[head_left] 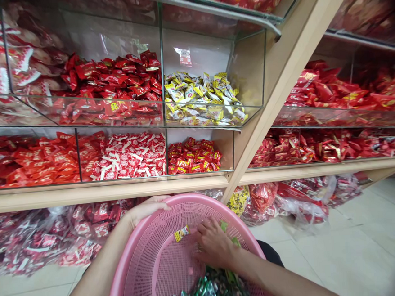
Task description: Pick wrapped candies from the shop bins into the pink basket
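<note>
Pink basket (171,258), green-wrapped candies (207,294) and right hand (213,244) inside

Loose packets (208,295) are piled in the near part of the basket (173,260), and a lone packet (182,233) can be spotted farther in, just left of the right hand (213,244). The basket's far-left rim is held by the left hand (149,210). Behind the basket a shelf unit (106,193) is set up, its filled bins (197,44) stacked in rows. It's split by a post (268,93) behind the basket's right side, with more stock (329,91) shelved past that. Underneath, bags (48,235) are tucked on the floor (346,246), left and right behind the basket.
</note>
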Demonstrator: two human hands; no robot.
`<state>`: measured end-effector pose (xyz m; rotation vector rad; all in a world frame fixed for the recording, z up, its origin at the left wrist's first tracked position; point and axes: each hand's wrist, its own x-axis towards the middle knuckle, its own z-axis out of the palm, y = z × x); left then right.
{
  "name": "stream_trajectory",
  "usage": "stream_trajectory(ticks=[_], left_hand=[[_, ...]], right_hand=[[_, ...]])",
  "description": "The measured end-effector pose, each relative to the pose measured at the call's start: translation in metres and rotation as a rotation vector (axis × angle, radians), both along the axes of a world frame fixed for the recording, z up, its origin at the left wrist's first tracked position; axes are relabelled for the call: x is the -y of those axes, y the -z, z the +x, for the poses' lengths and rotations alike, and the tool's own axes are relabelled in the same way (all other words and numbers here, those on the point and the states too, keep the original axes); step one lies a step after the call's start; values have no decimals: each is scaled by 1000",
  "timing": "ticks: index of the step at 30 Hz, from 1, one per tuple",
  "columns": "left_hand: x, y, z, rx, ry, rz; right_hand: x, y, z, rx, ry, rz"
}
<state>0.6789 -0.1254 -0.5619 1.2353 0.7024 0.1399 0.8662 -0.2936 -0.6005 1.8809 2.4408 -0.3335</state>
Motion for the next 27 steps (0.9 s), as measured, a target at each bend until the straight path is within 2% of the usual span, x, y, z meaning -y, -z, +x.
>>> stream_trajectory(ticks=[6, 10, 12, 17, 21, 24, 27], left_hand=[[1, -1, 1, -13, -17, -11], [0, 1, 1, -5, -35, -23], [0, 3, 0, 7, -43, -38], [0, 4, -1, 42, -30, -55], [2, 2, -1, 37, -36, -46], [1, 3, 0, 2, -50, -26], [-1, 6, -1, 12, -55, 0]], right_hand=[[-27, -8, -6, 44, -72, 89], [-42, -2, -15, 62, -219, 169], [-45, 3, -19, 74, -244, 170], [-44, 11, -16, 68, -185, 184], [-40, 10, -10, 56, -109, 149], [-36, -2, -8, 37, -83, 106], [-31, -37, -4, 8, -106, 157]])
